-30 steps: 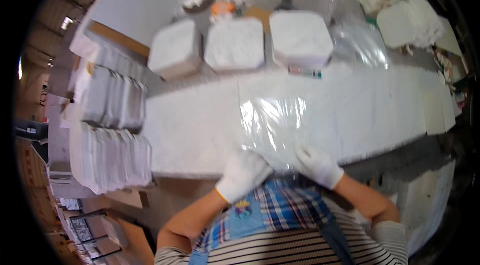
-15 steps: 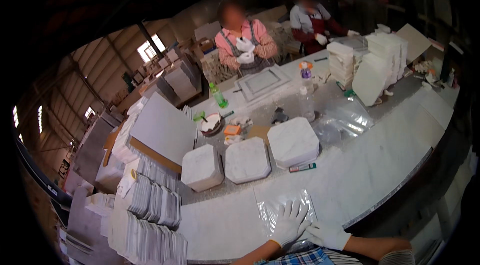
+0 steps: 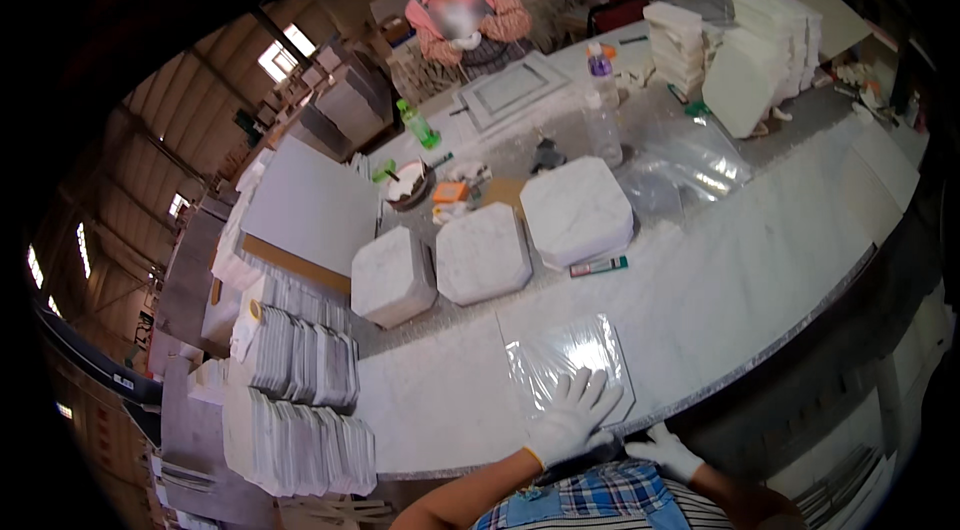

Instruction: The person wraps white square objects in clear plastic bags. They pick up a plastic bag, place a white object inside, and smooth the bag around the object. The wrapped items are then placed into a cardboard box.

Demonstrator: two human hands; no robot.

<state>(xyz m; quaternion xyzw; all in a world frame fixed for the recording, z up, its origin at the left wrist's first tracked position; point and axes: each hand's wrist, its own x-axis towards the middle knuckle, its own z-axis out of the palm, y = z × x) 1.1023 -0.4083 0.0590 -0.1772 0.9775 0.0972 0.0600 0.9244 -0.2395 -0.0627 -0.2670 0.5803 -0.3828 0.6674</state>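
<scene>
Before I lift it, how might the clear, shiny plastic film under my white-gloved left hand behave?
The clear plastic film is probably floppy, given its creases. Its glossy glare suggests it could slip beneath your left hand.

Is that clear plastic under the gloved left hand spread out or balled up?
Spread out, though wrinkled: the clear plastic lies flat on the white worktop, its far edge showing beyond the left hand.

The left grip [image 3: 572, 417] lies spread on what seems clear film [image 3: 540, 362].
</scene>
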